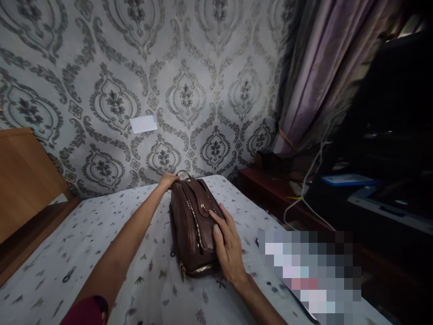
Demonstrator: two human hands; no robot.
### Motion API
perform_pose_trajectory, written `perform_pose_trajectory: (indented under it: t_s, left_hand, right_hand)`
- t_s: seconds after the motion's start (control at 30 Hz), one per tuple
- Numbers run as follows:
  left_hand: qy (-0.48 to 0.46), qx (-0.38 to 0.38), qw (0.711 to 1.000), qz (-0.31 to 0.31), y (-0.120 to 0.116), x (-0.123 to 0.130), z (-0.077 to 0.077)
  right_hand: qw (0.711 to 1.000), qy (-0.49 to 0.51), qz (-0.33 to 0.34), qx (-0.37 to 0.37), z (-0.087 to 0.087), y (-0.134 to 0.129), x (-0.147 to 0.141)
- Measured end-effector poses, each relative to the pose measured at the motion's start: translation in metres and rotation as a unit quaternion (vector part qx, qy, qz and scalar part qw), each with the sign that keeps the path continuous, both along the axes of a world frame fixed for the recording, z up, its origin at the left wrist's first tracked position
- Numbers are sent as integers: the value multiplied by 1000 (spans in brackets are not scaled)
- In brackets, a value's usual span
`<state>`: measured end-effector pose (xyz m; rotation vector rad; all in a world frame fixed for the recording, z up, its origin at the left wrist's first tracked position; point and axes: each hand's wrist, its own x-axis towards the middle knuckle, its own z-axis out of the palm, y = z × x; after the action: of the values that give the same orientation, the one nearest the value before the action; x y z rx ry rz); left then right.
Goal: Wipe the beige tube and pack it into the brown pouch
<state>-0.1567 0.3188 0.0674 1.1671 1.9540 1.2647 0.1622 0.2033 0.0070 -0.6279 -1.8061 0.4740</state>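
Printed sheet (149, 253) | left hand (168, 181) outstretched at brown bag (205, 232), grip unclear | right hand (231, 250) atop, digits apart

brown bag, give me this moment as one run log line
brown bag: on patterned sheet | left hand: at far end | right hand: on near right part

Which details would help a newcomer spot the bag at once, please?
Below the patterned wall spreads a white printed sheet. On it, between left hand and right hand, sits the bag, dark brown with gold-toned zips, unlike the pale sheet around it.
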Motion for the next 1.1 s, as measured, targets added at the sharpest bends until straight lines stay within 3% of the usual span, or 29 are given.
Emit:
perform_pose_trajectory:
  t_s: [0.13,0.37,0.57,0.8,0.93,1.1]
  left_hand:
    - [44,-4,998,49,-1,6,9]
    - [78,67,991,85,-4,24,20]
    - [63,52,996,23,-7,34,35]
    - [75,-57,993,-77,12,43,58]
    - [79,-69,988,-114,26,53,54]
    - [94,-17,992,-81,35,53,43]
  right_hand:
    - [1000,3,1,7,0,0,-1]
    - [1000,6,-3,11,2,-1,-3]
    - [1000,4,4,6,4,-3,-1]
    - [1000,5,0,21,5,-3,0]
    - [999,10,-3,54,7,-4,-1]
    - [998,5,1,70,9,-4,-1]
